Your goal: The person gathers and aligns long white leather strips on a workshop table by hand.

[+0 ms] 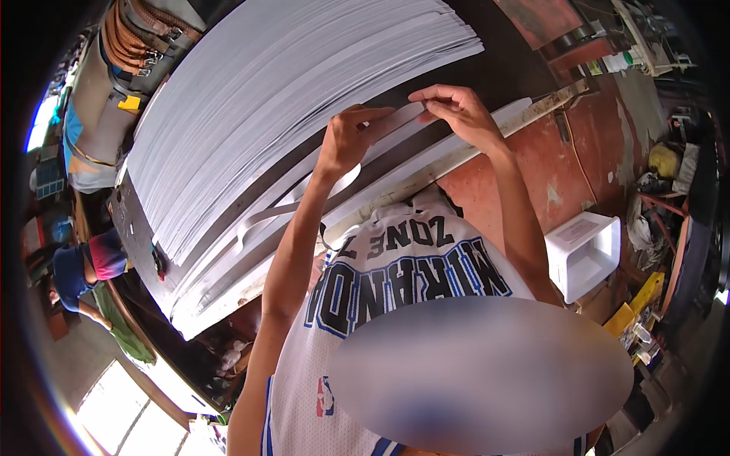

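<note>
A narrow white strip stretches between my two hands above the near side of a dark table. My left hand is closed on the strip, thumb and fingers pinching it. My right hand has its thumb and bent forefinger at the strip's other end. Beyond them lies a wide stack of long white strips, fanned in layers. A loose strip curls below my left hand, and more white strips run along the table's near edge.
Braided brown belts hang at the upper left beside a yellow item. Another person is at the left. A white plastic bin stands at the right by a worn red surface.
</note>
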Available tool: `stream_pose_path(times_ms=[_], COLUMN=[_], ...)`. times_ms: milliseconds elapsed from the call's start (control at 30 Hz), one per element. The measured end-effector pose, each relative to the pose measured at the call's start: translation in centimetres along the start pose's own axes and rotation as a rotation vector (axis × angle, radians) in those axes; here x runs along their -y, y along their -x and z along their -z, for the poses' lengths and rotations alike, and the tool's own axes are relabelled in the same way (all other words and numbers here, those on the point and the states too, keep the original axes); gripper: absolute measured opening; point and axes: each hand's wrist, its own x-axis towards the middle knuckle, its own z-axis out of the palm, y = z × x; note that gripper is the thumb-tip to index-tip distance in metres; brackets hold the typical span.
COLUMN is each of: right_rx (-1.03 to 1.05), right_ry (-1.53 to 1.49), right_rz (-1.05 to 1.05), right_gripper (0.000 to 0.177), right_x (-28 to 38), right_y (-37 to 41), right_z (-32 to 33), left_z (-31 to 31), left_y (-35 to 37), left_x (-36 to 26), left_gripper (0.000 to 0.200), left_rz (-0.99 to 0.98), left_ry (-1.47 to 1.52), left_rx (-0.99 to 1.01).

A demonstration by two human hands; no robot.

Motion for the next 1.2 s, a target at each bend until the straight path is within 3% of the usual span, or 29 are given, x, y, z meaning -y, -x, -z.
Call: stream_pose_path(times_ms=[233, 300, 433, 500, 533, 600, 633, 700, 800, 967, 1067, 1133, 1200], right_rx=[0.032, 0.017, 0.036, 0.000, -0.041, -0.084, -0.085, -0.076, -0.037, -0.015, 0.081, 0.099, 0.085], right_ry=[-0.031, 0.016, -0.005, -0.055, 0.000, 0.405, 0.409, 0.843, 0.888, 0.778, 0.576, 0.151, 0.098], right_rz=[0.052, 0.065, 0.094, 0.085, 0.086, 0.100, 0.097, 0.249, 0.191, 0.223, 0.096, 0.085, -0.021], right_gripper=[0.022, 0.022, 0.021, 0.021, 0.020, 0.021, 0.021, 0.023, 0.023, 0.021, 0.017, 0.015, 0.017], right_x=[-0.9, -0.9, -0.1, -1.3, -2.4, -6.7, -8.0, -9.4, -8.6, -8.1, -7.1, -6.0, -4.0], right_y=[-0.3, -0.3, -0.5, -1.3, -1.9, -3.1, -3.1, -3.0, -2.7, -3.1, -3.1, -2.8, -2.2], right_z=[-0.4, -0.4, 0.0, 1.3, 2.3, 4.1, 4.2, 4.4, 3.4, 3.0, 2.6, 2.4, 1.6], left_z=[-0.9, -1.6, -1.3, -1.0, -1.1, -1.2, -1.3, -1.7, -2.2, -3.3, -3.6, -3.4, -2.9], left_y=[0.1, 0.0, -0.4, -0.6, -0.5, -0.4, -0.3, -0.1, 0.2, -0.2, -0.2, -0.2, 0.0], left_x=[0.7, 1.7, 2.0, 1.5, 1.2, 0.4, 0.3, 0.1, 0.0, 1.2, 1.2, 0.9, 0.6], left_gripper=[0.025, 0.025, 0.023, 0.024, 0.024, 0.025, 0.027, 0.027, 0.026, 0.025, 0.025, 0.025, 0.025], left_rz=[-0.015, -0.136, -0.142, 0.119, 0.117, 0.165, 0.117, 0.141, 0.151, 0.086, 0.036, 0.056, 0.044], left_ry=[-0.037, -0.059, -0.021, 0.128, 0.132, 0.043, 0.008, 0.015, 0.023, 0.049, 0.009, 0.022, 0.024], left_rx=[-0.010, -0.085, -0.032, 0.075, 0.077, -0.049, -0.076, -0.065, -0.078, -0.113, -0.133, -0.121, -0.134])
